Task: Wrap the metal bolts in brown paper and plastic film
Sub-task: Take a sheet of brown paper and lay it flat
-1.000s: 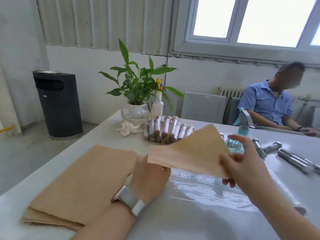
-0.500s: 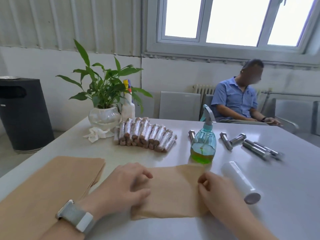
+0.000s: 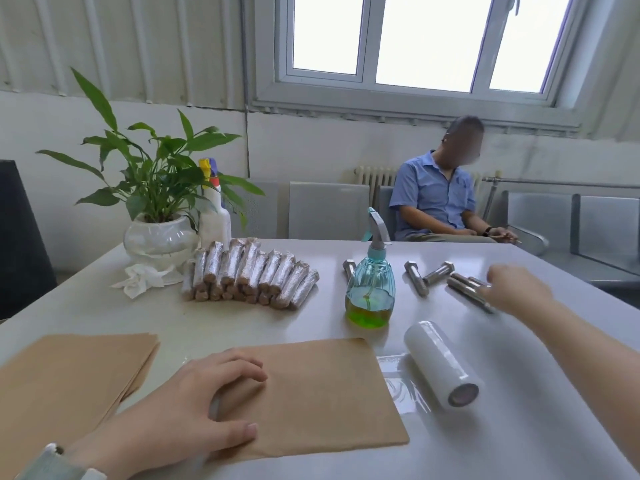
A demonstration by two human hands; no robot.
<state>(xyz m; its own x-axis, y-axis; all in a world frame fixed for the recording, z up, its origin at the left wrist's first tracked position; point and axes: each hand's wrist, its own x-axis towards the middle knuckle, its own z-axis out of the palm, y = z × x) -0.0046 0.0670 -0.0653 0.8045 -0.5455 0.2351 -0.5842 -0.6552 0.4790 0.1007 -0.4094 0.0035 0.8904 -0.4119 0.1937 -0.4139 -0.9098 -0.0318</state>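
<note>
A single sheet of brown paper [image 3: 322, 393] lies flat on the table in front of me, over a pulled-out piece of clear plastic film [image 3: 398, 386]. My left hand [image 3: 194, 410] rests flat on the sheet's left part. A white roll of film [image 3: 440, 363] lies just right of the sheet. Several bare metal bolts [image 3: 436, 277] lie at the far right. My right hand [image 3: 516, 289] is stretched out over the rightmost bolts with fingers spread; it is blurred and I cannot tell whether it touches them. A pile of wrapped bolts [image 3: 249, 275] sits further back.
A stack of brown paper sheets [image 3: 69, 379] lies at the near left. A blue spray bottle [image 3: 370, 282] with green liquid stands between sheet and bolts. A potted plant [image 3: 159, 216], a white bottle [image 3: 214, 209] and crumpled tissue [image 3: 142, 280] sit at back left. A person [image 3: 440, 199] sits behind the table.
The sheet was carried in the air by both hands, then laid flat on the film. My right hand has left the sheet and reached out to the bare bolts.
</note>
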